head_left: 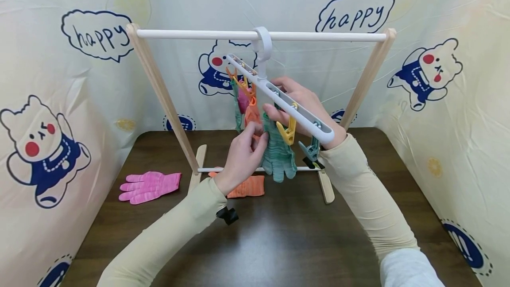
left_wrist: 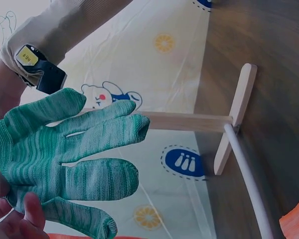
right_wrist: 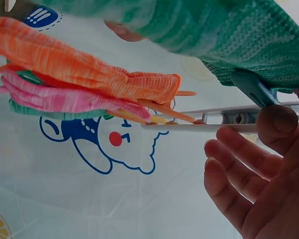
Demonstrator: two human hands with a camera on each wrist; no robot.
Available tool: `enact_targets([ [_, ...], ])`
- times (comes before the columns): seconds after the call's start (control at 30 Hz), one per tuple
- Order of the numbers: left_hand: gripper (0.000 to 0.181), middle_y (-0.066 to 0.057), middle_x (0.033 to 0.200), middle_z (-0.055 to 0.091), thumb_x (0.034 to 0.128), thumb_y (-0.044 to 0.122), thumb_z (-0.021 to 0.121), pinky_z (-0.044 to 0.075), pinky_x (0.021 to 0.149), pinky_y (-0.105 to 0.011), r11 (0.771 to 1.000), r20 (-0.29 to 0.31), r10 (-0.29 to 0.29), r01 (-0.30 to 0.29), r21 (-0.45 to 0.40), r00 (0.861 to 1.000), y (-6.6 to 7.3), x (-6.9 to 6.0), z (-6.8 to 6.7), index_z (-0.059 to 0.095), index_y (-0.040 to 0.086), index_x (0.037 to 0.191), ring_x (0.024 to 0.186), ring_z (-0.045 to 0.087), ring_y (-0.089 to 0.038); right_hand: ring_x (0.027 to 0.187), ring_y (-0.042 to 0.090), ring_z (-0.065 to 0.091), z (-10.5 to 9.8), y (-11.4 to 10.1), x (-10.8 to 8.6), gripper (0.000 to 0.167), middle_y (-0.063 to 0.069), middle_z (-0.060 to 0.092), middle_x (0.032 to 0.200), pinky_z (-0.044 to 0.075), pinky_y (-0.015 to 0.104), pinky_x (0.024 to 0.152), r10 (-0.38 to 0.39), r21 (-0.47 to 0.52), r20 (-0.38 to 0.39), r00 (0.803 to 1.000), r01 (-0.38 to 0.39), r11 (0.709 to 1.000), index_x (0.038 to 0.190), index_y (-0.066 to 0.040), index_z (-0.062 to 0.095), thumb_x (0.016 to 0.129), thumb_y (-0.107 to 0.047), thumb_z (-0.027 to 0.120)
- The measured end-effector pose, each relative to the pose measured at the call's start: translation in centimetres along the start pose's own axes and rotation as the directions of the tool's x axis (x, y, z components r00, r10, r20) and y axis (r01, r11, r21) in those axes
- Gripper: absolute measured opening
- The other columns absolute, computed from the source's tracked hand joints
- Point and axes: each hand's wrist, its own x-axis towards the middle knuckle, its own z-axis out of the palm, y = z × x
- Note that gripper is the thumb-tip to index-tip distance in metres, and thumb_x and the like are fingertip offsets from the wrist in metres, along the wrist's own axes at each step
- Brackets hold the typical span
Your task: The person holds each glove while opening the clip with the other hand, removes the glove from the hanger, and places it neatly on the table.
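A green knitted glove point(head_left: 279, 156) hangs fingers down under a white clip hanger point(head_left: 326, 133). My left hand point(head_left: 244, 160) pinches the glove's edge near the cuff. Behind the hanger bar is my right hand point(head_left: 304, 101); in the right wrist view its thumb and a partly hidden finger pinch a dark green clip point(right_wrist: 253, 87) at the glove's cuff. Whether the clip grips the cuff, I cannot tell. Farther along the hanger hang an orange glove point(right_wrist: 89, 69), a pink glove point(right_wrist: 65, 98) and another green glove point(head_left: 237, 107), held by orange and yellow clips.
The hanger hooks over the white top rod point(head_left: 191, 34) of a wooden rack point(head_left: 161, 96). A free yellow clip point(head_left: 288, 131) and a teal clip point(head_left: 311, 149) dangle at the near end. A pink glove point(head_left: 150, 187) and an orange glove point(head_left: 248, 186) lie on the table point(head_left: 279, 242).
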Motion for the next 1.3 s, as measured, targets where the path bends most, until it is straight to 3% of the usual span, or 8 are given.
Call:
enact_targets([
  [0.17,0.009,-0.005,0.081,0.057,0.106,0.012,0.057,0.04,0.055,-0.028,1.0,0.004,0.007,-0.007,0.027,1.0,-0.1,-0.2,-0.2,0.057,0.005,0.111,0.058,0.047,-0.015,0.09,0.026,0.06,-0.1,-0.1,-0.1,0.061,0.014,0.063,0.12,0.051,0.039,0.072,0.048,0.015,0.001,0.999,-0.048,0.999,0.142,-0.003,0.055,0.094,-0.04,0.063],
  [0.27,0.009,-0.006,0.08,0.055,0.1068,0.012,0.056,0.039,0.055,-0.028,1.0,0.01,0.011,-0.012,0.028,1.0,-0.2,-0.4,-0.3,0.056,0.005,0.113,0.058,0.046,-0.015,0.091,0.026,0.062,-0.2,-0.1,-0.1,0.06,0.015,0.064,0.124,0.053,0.04,0.075,0.035,0.012,0.0,0.999,-0.035,0.999,0.143,-0.002,0.054,0.095,-0.037,0.063],
  [0.57,0.011,-0.005,0.08,0.054,0.1076,0.012,0.055,0.041,0.055,-0.028,1.0,0.011,0.018,-0.018,0.014,1.0,-0.6,-1.1,-0.7,0.055,0.005,0.116,0.06,0.047,-0.014,0.096,0.025,0.061,0.0,0.1,0.1,0.041,0.012,0.06,0.132,0.053,0.039,0.076,-0.028,-0.04,-0.011,1.0,0.028,0.999,0.124,0.001,0.071,0.097,-0.029,0.067],
  [0.83,0.01,-0.003,0.077,0.052,0.1084,0.013,0.054,0.043,0.056,-0.029,1.0,0.034,-0.003,0.002,0.026,0.999,-1.6,-2.0,-0.8,0.054,0.005,0.115,0.059,0.048,-0.013,0.09,0.025,0.062,-0.1,-0.1,-0.1,0.062,0.014,0.065,0.12,0.053,0.039,0.071,0.025,-0.004,-0.017,1.0,-0.025,1.0,0.146,-0.004,0.052,0.095,-0.037,0.065],
  [1.03,0.009,-0.001,0.08,0.055,0.1084,0.013,0.054,0.045,0.06,-0.029,0.998,0.112,-0.064,0.064,0.006,0.992,-2.6,-3.2,-0.6,0.057,0.009,0.116,0.064,0.052,-0.015,0.088,0.026,0.058,-0.1,-0.7,-0.3,0.066,0.013,0.062,0.11,0.049,0.04,0.072,0.131,0.053,-0.011,0.991,-0.131,0.99,0.144,-0.007,0.052,0.09,-0.04,0.069],
  [1.3,0.009,0.005,0.086,0.06,0.106,0.015,0.06,0.05,0.067,-0.03,0.99,0.272,-0.08,0.045,0.133,0.959,-3.5,-4.2,0.7,0.065,0.014,0.114,0.071,0.054,-0.012,0.083,0.026,0.058,0.1,-0.7,-0.4,0.067,0.011,0.062,0.1,0.048,0.039,0.069,0.153,0.058,-0.017,0.988,-0.152,0.987,0.142,-0.006,0.054,0.088,-0.04,0.073],
])
